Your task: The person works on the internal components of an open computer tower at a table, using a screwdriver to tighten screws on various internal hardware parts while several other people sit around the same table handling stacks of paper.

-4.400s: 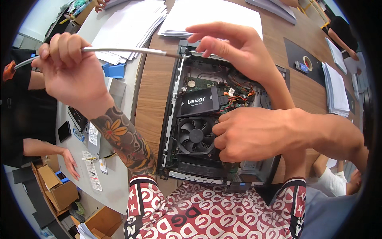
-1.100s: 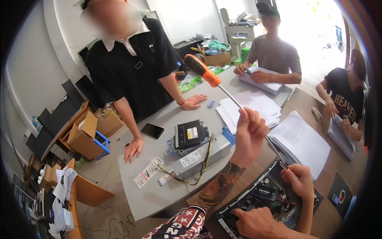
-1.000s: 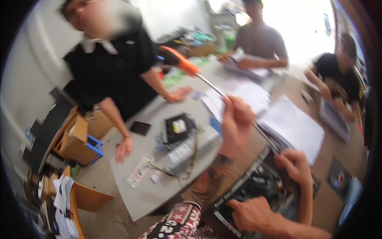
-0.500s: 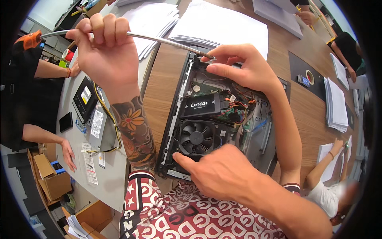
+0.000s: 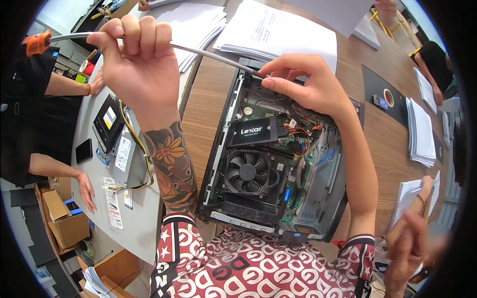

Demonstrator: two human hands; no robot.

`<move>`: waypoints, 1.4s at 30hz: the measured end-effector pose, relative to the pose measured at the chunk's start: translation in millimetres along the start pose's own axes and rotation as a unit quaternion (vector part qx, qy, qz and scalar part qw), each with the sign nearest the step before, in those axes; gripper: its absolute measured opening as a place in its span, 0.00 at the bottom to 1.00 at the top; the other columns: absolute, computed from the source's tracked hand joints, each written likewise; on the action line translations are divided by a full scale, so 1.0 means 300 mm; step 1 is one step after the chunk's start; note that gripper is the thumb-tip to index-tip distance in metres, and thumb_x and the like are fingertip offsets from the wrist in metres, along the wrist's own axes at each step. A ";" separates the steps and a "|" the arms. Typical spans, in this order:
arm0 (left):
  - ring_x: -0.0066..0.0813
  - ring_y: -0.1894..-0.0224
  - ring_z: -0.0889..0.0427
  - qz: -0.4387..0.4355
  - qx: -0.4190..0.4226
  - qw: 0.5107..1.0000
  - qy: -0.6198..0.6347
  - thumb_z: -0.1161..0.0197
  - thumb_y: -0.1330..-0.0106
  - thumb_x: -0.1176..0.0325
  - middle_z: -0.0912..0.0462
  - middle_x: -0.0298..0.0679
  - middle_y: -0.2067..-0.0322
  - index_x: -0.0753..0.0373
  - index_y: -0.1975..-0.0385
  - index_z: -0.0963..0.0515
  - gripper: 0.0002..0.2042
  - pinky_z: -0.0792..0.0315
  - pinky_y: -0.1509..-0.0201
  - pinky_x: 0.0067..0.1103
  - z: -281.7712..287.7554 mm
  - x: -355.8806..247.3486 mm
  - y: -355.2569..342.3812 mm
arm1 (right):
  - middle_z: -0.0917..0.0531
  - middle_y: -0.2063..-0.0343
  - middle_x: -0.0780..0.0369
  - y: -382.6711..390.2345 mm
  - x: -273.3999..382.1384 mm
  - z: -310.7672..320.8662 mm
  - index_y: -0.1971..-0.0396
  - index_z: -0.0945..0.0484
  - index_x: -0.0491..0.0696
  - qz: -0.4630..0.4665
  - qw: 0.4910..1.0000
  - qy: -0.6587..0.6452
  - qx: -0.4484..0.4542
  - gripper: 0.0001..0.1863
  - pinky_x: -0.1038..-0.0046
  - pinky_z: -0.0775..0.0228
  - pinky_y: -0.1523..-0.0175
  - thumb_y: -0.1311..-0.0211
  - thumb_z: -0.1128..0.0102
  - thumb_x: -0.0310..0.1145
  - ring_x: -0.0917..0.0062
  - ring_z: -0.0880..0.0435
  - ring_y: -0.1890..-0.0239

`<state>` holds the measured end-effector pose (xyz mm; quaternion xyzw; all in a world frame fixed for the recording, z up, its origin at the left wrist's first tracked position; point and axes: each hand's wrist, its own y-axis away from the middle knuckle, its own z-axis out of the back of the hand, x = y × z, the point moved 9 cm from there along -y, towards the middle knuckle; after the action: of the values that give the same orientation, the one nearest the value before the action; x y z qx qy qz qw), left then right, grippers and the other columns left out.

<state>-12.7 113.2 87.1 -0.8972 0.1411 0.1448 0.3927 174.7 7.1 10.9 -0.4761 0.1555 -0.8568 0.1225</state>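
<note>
My left hand (image 5: 135, 62), raised at upper left, is closed around the shaft of a long screwdriver (image 5: 208, 53); its orange handle (image 5: 37, 43) is at the left edge. My right hand (image 5: 303, 84) pinches at the screwdriver's tip over the upper rim of an open black computer case (image 5: 216, 164); exactly what is between the fingertips is hidden. Inside the case are a dark drive (image 5: 254, 136), a cooling fan (image 5: 247, 173), a green circuit board and coloured cables.
The wooden table (image 5: 372, 149) bears paper stacks (image 5: 278, 30) and a tape roll (image 5: 387, 97). A grey table (image 5: 99, 208) holds a power supply (image 5: 130, 164) and phone (image 5: 84, 151). Co-workers (image 5: 30, 109) stand around; one's blurred hand (image 5: 407, 243) is at lower right.
The co-worker's hand that pointed into the case has withdrawn to the lower right, uncovering the board beside the fan. My hands and the screwdriver have shifted slightly right.
</note>
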 end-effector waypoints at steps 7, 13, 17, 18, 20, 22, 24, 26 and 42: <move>0.21 0.80 0.51 0.013 0.019 0.999 -0.047 0.53 0.25 0.52 0.47 0.29 0.81 0.62 0.74 0.33 0.20 0.53 0.75 0.21 -0.024 0.012 0.000 | 0.18 0.80 0.66 0.002 0.011 0.010 0.66 0.14 0.48 0.027 0.999 0.030 -0.013 0.12 0.81 0.33 0.73 0.43 0.30 0.40 0.85 0.22 0.78; 0.21 0.79 0.50 0.035 0.056 0.994 -0.085 0.55 0.24 0.50 0.46 0.29 0.80 0.62 0.71 0.32 0.21 0.51 0.74 0.21 -0.058 0.052 0.009 | 0.16 0.74 0.64 0.000 0.014 -0.014 0.64 0.15 0.45 0.001 0.998 0.060 0.025 0.10 0.81 0.30 0.67 0.43 0.32 0.33 0.82 0.19 0.72; 0.20 0.79 0.50 0.042 0.058 0.990 -0.124 0.56 0.24 0.49 0.46 0.29 0.80 0.62 0.70 0.31 0.21 0.51 0.74 0.21 -0.076 0.083 0.019 | 0.16 0.71 0.64 -0.004 0.052 -0.015 0.63 0.15 0.44 0.043 0.998 0.045 0.016 0.09 0.80 0.29 0.66 0.42 0.33 0.31 0.81 0.19 0.69; 0.20 0.79 0.49 0.049 0.079 0.986 -0.140 0.56 0.24 0.49 0.46 0.29 0.80 0.62 0.70 0.31 0.21 0.51 0.74 0.21 -0.090 0.099 0.021 | 0.16 0.70 0.63 -0.003 0.055 -0.016 0.62 0.15 0.44 0.047 0.998 0.045 0.017 0.09 0.80 0.29 0.66 0.42 0.34 0.31 0.81 0.19 0.69; 0.19 0.79 0.49 0.056 0.117 0.977 -0.169 0.57 0.24 0.49 0.45 0.28 0.80 0.62 0.68 0.29 0.21 0.50 0.74 0.20 -0.118 0.136 0.022 | 0.16 0.70 0.63 -0.003 0.063 -0.010 0.62 0.15 0.44 0.049 0.998 0.047 0.018 0.09 0.80 0.29 0.65 0.41 0.34 0.30 0.81 0.19 0.68; 0.18 0.83 0.44 0.042 0.047 0.986 -0.156 0.56 0.23 0.50 0.40 0.29 0.81 0.62 0.67 0.30 0.20 0.46 0.78 0.18 -0.162 0.174 0.031 | 0.17 0.69 0.63 0.008 0.051 -0.022 0.61 0.15 0.45 0.046 0.998 0.047 0.022 0.09 0.80 0.28 0.65 0.41 0.35 0.30 0.81 0.19 0.67; 0.17 0.84 0.49 0.024 0.022 0.983 -0.183 0.60 0.23 0.49 0.43 0.29 0.82 0.60 0.70 0.34 0.21 0.49 0.81 0.18 -0.147 0.171 0.038 | 0.16 0.72 0.64 0.000 0.069 -0.015 0.65 0.14 0.47 0.075 0.997 0.013 -0.016 0.11 0.79 0.28 0.66 0.41 0.33 0.40 0.81 0.19 0.71; 0.16 0.86 0.50 0.028 0.006 0.988 -0.153 0.61 0.22 0.48 0.44 0.28 0.83 0.59 0.71 0.36 0.21 0.50 0.82 0.18 -0.139 0.175 0.048 | 0.15 0.71 0.65 -0.001 0.086 -0.029 0.64 0.14 0.47 0.077 0.997 -0.015 -0.013 0.11 0.79 0.28 0.65 0.40 0.33 0.39 0.81 0.18 0.70; 0.16 0.86 0.45 0.078 0.104 0.974 -0.188 0.58 0.24 0.47 0.41 0.29 0.85 0.62 0.71 0.33 0.23 0.46 0.82 0.17 -0.235 0.101 0.120 | 0.15 0.62 0.53 0.028 0.245 -0.143 0.63 0.20 0.33 0.078 0.981 -0.154 0.089 0.07 0.74 0.22 0.55 0.36 0.41 0.21 0.73 0.15 0.62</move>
<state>12.4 33.0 97.6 -0.7946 0.1485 0.3251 0.4908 100.5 -20.7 43.4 -0.5762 0.0944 -0.7712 0.2538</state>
